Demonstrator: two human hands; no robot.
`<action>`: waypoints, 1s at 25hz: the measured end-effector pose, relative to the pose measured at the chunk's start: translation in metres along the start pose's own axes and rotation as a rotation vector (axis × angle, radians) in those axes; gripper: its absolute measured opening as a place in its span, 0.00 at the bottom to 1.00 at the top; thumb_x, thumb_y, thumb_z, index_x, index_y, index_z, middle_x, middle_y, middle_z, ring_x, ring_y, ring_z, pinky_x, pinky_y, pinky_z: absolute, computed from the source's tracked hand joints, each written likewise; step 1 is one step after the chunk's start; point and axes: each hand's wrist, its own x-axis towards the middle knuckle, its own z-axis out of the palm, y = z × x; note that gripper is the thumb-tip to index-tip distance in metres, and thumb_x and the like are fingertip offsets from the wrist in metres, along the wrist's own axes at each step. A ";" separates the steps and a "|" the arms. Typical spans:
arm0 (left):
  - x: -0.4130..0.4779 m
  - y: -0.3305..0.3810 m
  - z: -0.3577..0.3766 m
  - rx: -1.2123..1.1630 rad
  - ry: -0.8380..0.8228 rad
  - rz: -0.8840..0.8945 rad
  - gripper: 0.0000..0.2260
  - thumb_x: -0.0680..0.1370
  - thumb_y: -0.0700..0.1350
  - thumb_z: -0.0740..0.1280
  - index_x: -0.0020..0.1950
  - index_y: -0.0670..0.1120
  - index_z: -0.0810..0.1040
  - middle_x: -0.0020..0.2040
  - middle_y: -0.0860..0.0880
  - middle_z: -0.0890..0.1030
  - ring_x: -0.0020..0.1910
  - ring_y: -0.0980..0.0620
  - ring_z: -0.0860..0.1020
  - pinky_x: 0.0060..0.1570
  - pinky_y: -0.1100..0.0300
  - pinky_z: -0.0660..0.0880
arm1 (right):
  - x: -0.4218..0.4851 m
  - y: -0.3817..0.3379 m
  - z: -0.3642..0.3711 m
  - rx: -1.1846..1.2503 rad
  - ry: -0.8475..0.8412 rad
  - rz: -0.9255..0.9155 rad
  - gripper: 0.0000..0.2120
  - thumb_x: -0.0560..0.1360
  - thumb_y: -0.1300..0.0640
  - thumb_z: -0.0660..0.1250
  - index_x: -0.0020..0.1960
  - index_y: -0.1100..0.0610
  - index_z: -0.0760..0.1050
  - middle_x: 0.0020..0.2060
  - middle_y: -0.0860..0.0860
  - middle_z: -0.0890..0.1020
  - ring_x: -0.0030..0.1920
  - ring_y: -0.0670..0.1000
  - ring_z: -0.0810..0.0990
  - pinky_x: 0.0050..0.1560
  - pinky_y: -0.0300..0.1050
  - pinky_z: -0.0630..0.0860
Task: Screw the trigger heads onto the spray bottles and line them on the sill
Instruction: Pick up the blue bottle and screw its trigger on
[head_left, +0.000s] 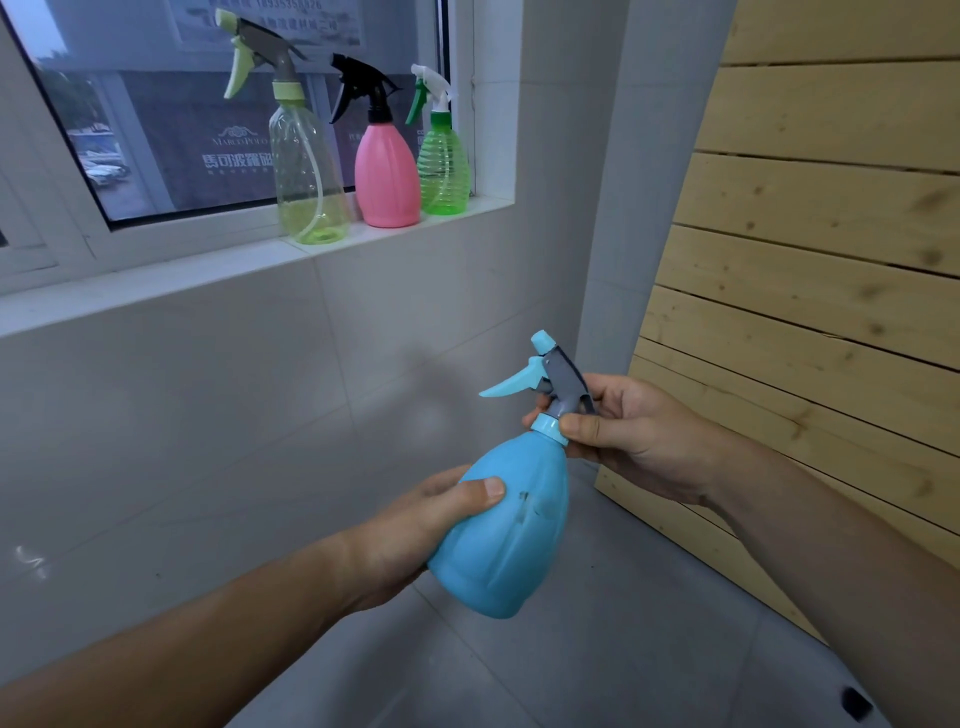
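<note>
A blue spray bottle (506, 525) is held tilted in front of me, below the sill. My left hand (415, 525) wraps its body from the left. My right hand (628, 436) grips its grey and blue trigger head (556, 374) at the collar, where the head sits on the bottle's neck. On the white window sill (208, 270) stand three bottles with heads on: a clear yellow-green one (306, 171), a pink one (387, 176) with a black head, and a ribbed green one (444, 171) at the right end.
The sill runs along a white tiled wall under a window (182, 130). A pale wooden slatted panel (810, 270) leans at the right. Grey floor tiles (623, 649) lie below, with a small dark object (854, 702) near the bottom right.
</note>
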 end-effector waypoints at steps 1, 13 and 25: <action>0.000 0.001 0.001 0.036 0.037 0.016 0.27 0.67 0.62 0.73 0.64 0.54 0.81 0.59 0.46 0.87 0.56 0.45 0.86 0.60 0.46 0.81 | 0.001 0.002 0.001 -0.046 0.048 0.005 0.13 0.75 0.68 0.66 0.60 0.64 0.76 0.50 0.57 0.81 0.53 0.52 0.83 0.52 0.42 0.80; 0.002 0.001 0.009 0.196 0.193 0.012 0.33 0.60 0.61 0.79 0.59 0.50 0.73 0.58 0.45 0.82 0.52 0.48 0.85 0.52 0.52 0.83 | 0.015 0.026 0.022 -0.049 0.378 0.041 0.08 0.75 0.59 0.70 0.53 0.58 0.82 0.42 0.53 0.86 0.42 0.48 0.85 0.44 0.41 0.80; 0.003 0.005 0.021 0.486 0.379 0.137 0.32 0.62 0.63 0.79 0.61 0.53 0.73 0.54 0.54 0.81 0.50 0.55 0.83 0.44 0.60 0.80 | 0.019 0.025 0.038 0.079 0.404 -0.024 0.05 0.76 0.61 0.68 0.49 0.57 0.82 0.42 0.54 0.82 0.43 0.50 0.83 0.45 0.43 0.81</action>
